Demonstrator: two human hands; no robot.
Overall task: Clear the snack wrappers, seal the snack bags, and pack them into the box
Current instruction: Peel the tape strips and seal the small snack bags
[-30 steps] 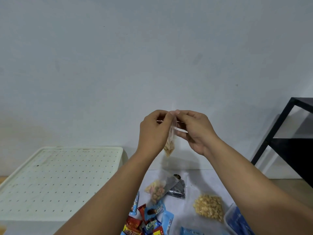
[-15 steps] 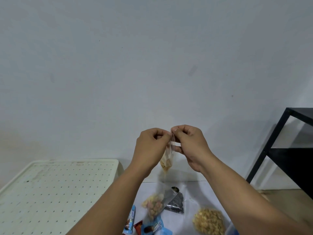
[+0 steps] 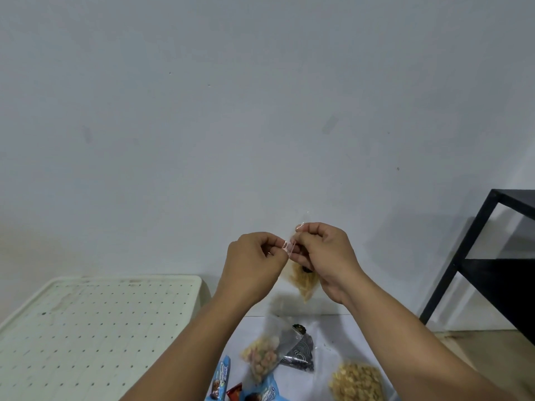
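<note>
Fingertips of both hands meet at the mouth of a small clear plastic zip bag of pale yellow snack pieces (image 3: pixel 304 285), held up in the air in front of the white wall, well above the white tabletop (image 3: pixel 341 334). The left hand (image 3: pixel 254 264) is curled, pinching the strip at the bag's top between thumb and forefinger; the right hand (image 3: pixel 324 256) is likewise curled and pinches the same strip just beside it, so the bag hangs from the two grips with its filling sagging to the lower corner. It looks very light and limp, its film thin, slick and easily crumpled, and the pieces inside are probably brittle; the sensible hold is on the stiffer zip strip, not the belly. Sealing likely calls for running pinched fingers along that strip from one end to the other, keeping the two lips aligned. Below lie a clear bag of mixed pink and yellow snacks (image 3: pixel 262 357), a black patterned wrapper (image 3: pixel 301 354), a clear bag of golden puffed pieces (image 3: pixel 357 382) and blue foil packets (image 3: pixel 223 382). A cream perforated plastic lid (image 3: pixel 86 328) sits at left.
</note>
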